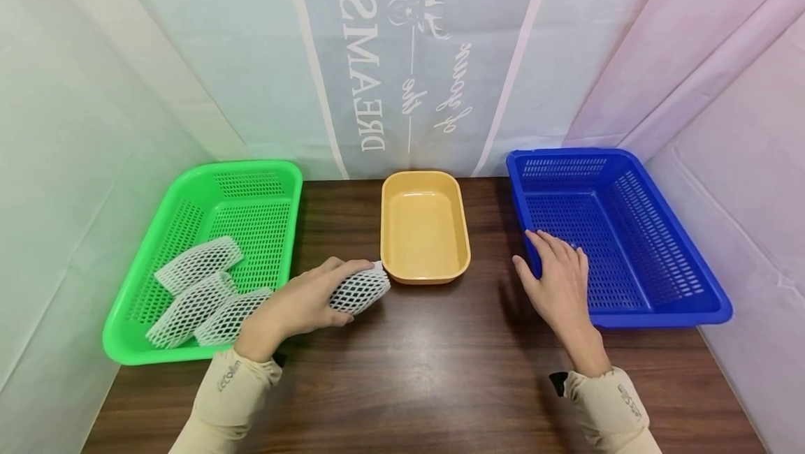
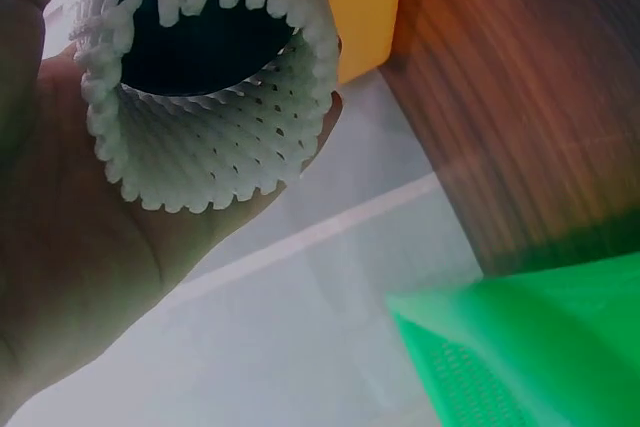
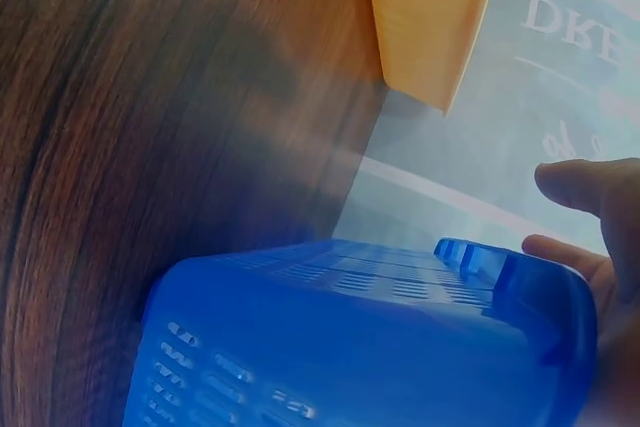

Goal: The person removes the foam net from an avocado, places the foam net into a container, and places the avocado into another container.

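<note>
My left hand (image 1: 305,306) grips a white foam net sleeve (image 1: 361,291) over the table, just left of the yellow tray's near end. In the left wrist view the open end of this foam net sleeve (image 2: 215,152) faces the camera, and something dark (image 2: 195,52) shows inside; its kind cannot be made out. My right hand (image 1: 556,286) is at the left side of the blue basket (image 1: 660,319), fingers spread and holding nothing. The right wrist view has its thumb and a fingertip by the rim of the blue basket (image 3: 350,337); whether they touch is unclear.
At left stands a green basket (image 1: 295,209) with several white net sleeves (image 1: 198,265) in its near half. The yellow tray (image 1: 424,277) sits between the two baskets. Everything rests on a dark wooden table (image 1: 415,384), with a printed cloth (image 1: 415,77) behind.
</note>
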`<state>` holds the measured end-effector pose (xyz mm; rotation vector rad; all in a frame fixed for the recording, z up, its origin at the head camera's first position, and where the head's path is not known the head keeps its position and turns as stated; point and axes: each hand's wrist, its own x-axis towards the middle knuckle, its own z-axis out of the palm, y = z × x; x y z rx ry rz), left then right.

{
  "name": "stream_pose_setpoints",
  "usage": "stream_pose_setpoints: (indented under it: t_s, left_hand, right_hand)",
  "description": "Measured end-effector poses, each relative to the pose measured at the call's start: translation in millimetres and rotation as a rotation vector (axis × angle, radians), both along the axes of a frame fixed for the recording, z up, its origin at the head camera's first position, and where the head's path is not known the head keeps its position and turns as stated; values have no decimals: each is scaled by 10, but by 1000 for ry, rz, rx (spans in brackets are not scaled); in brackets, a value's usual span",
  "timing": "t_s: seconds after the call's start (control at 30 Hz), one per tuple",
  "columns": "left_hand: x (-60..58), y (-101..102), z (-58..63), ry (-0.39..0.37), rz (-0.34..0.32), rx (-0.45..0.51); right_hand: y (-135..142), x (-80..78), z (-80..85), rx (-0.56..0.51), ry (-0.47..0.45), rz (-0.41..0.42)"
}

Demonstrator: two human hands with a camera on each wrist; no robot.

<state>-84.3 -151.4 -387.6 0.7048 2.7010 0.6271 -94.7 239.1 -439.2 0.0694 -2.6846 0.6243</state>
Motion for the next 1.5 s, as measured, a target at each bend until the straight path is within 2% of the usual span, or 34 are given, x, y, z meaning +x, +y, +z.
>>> stream_pose_setpoints:
  t_s: [0.27, 0.57, 0.93, 1.27, 1.5]
  left_hand:
    - [25, 118, -52, -10, -16, 25]
    - [53, 236, -127, -31, -60, 43]
    - [57, 335, -209, -43, -103, 59]
    - [23, 432, -347, -39, -138, 78]
    - [8, 500, -408, -20, -166, 86]
  right_hand:
    - [-62, 38, 13, -11, 24, 8]
    - [-159, 63, 21, -11, 125, 51]
    - [-327, 130, -74, 0, 180, 164]
    - [-465, 167, -222, 19, 244, 403]
    - [-529, 217, -314, 13, 201, 432]
